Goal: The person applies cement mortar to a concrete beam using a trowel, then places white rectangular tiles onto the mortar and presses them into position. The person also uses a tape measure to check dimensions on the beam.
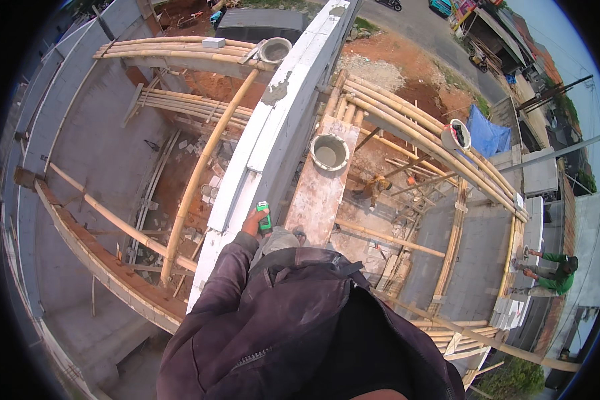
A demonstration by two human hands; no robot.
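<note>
My left hand (251, 224) is closed around a small green and dark tool (265, 217) that looks like a tape measure. It is beside the top of a white block wall (237, 175), which runs away from me and has grey mortar smears farther along. Whether the hand touches the blocks I cannot tell. My right hand does not show; my dark jacket fills the lower middle. Ahead of me, a bucket (330, 173) of grey mortar stands on a worn plank (311, 208). My foot shows at the plank's near end.
Bamboo poles (407, 130) form scaffolding on both sides, high above rubble and red soil. A second bucket (451, 139) rests on the right-hand poles, and another round container (275, 51) stands far left. A co-worker in green (561, 275) works at the right wall; another person (378, 183) is below.
</note>
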